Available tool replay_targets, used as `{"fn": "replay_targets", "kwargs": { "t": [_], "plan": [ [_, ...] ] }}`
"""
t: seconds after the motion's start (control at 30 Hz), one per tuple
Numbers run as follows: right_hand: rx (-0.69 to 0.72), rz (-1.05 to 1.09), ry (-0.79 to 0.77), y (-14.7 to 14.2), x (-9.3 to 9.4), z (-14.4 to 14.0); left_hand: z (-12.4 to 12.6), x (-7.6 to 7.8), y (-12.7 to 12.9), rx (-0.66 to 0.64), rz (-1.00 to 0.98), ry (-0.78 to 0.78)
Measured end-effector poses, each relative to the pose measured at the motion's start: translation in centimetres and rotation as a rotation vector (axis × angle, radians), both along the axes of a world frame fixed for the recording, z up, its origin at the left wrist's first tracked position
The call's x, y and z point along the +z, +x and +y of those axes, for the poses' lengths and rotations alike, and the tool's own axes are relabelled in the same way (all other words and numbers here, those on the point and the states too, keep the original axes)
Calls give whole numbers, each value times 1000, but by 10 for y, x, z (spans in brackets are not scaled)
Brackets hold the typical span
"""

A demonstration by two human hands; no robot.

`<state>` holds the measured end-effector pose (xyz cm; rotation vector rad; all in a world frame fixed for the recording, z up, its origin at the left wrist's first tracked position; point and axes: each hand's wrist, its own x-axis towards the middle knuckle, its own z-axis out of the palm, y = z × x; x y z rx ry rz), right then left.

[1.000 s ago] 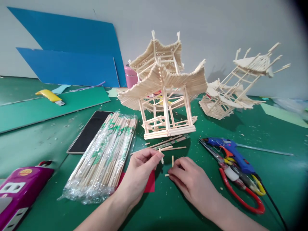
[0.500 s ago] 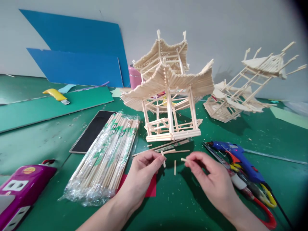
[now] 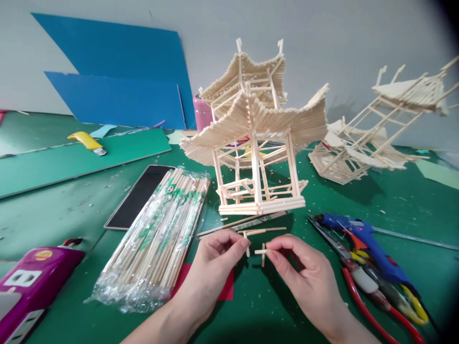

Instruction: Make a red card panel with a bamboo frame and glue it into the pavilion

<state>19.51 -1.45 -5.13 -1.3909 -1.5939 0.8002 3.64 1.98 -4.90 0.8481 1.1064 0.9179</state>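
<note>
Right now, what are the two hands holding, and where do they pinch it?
Each pinches a short wooden stick by one end. The left hand holds a stick hanging down; the right hand holds a stick pointing sideways.

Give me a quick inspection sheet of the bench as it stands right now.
Surface: green mat, strewn with pale crumbs and offcuts.
Job's things: two short stick pieces, one in the left hand, one in the right; a third stands between the hands. Pagoda model upright behind them.
Clutter: wrapped chopstick bundle, phone, glue gun, red-handled pliers, yellow knife, second model tilted.
Hands: left hand and right hand each pinch a piece.
Cables: black cord behind the glue gun.
Surroundings: blue boards against a grey wall; purple power strip.
</note>
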Motion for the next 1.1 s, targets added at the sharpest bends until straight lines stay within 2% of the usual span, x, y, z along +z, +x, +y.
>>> {"fn": "replay_targets", "kwargs": {
  "t": [1.1],
  "plan": [
    [27, -41, 32, -7, -2, 2, -1, 4, 2, 17, 114, 37]
  ]
}}
